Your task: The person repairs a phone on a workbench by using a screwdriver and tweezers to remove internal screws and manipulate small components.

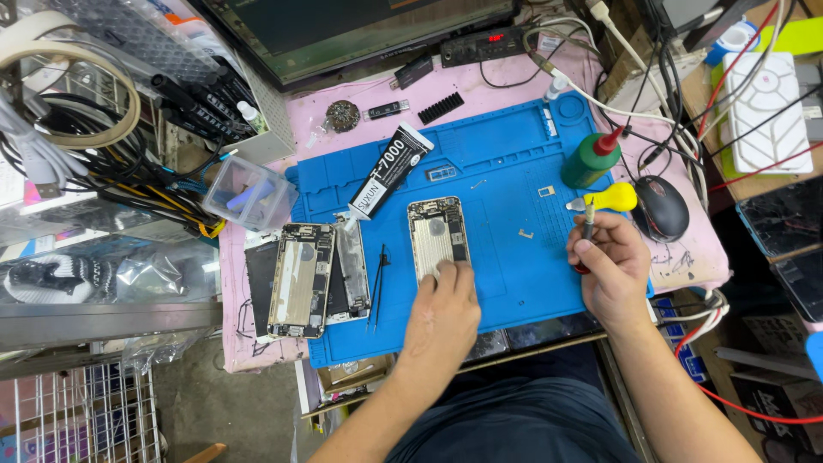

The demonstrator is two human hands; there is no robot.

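Observation:
An opened phone housing (437, 233) lies face up in the middle of a blue work mat (514, 163). My left hand (441, 315) rests on its near end, fingers pressing it down. To the right, my right hand (610, 267) is closed around a thin screwdriver (588, 219) held upright over the mat's right part. A second stripped phone frame (302, 279) lies at the mat's left edge on top of dark screen parts. Black tweezers (378, 274) lie between the two phones.
A black glue tube (390, 168) lies above the phones. A green squeeze bottle (591, 158), a yellow-handled tool (610, 199) and a black mouse (660, 207) sit at the right. A clear plastic box (249, 192), tangled cables and a monitor (360, 30) crowd the left and back.

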